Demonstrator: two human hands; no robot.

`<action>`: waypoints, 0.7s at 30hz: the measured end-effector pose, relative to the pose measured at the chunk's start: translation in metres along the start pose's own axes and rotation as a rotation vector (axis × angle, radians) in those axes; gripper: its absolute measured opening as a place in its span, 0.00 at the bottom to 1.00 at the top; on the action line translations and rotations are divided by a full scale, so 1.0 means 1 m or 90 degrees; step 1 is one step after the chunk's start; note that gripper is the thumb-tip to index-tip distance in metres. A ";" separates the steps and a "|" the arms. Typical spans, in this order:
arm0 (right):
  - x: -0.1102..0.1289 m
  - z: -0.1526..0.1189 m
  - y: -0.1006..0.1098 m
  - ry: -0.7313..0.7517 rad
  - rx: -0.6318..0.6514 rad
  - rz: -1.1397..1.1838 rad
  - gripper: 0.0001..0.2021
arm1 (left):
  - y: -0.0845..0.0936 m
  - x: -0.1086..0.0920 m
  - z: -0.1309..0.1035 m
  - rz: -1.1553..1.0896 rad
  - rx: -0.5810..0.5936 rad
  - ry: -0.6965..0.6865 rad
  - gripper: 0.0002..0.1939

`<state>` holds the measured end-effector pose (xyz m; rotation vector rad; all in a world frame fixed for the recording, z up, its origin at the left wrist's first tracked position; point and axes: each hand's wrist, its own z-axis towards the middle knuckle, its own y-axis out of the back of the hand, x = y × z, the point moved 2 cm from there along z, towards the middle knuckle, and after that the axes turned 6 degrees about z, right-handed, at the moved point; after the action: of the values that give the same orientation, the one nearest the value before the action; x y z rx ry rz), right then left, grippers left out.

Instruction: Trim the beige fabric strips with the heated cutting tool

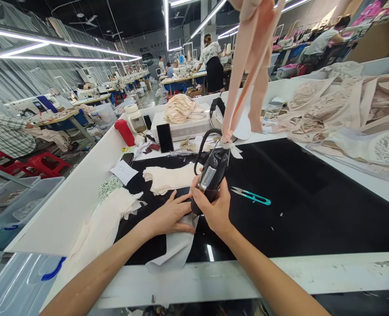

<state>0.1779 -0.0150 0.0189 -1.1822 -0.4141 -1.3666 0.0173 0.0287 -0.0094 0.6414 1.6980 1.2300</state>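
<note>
My right hand (218, 211) is wrapped around a black corded handheld tool (214, 169), held upright with its lower end down at the fabric. The tool hangs from knotted pink fabric straps (247, 66). My left hand (168, 218) lies flat with fingers spread on a pale grey-white fabric piece (177, 250), right beside the tool's base. That piece reaches over the front edge of the black board (312, 197). Just beyond my hands is a stack of cream fabric pieces (169, 179). Teal thread snips (251, 196) lie to the right. My fingers hide the tool's lower tip.
A pile of cream pieces (98, 221) lies at the left wall. Behind the board stand a white vented box (187, 131) with folded fabric on top, a phone (165, 138) and a red container (124, 132). Beige garments (339, 105) heap at right. Other people work farther off.
</note>
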 end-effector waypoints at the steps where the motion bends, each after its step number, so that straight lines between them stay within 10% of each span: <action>1: 0.000 0.000 0.000 -0.001 0.000 0.000 0.18 | 0.000 0.000 0.000 -0.001 0.001 0.003 0.40; 9: 0.009 0.007 0.012 0.042 -0.022 0.014 0.15 | 0.009 -0.007 0.000 -0.025 0.021 0.022 0.22; 21: 0.008 0.008 0.016 0.049 -0.021 -0.006 0.14 | 0.011 -0.009 0.001 -0.041 0.033 0.028 0.21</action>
<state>0.1973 -0.0160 0.0220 -1.1520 -0.3445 -1.4264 0.0210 0.0257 0.0042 0.5887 1.7787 1.1663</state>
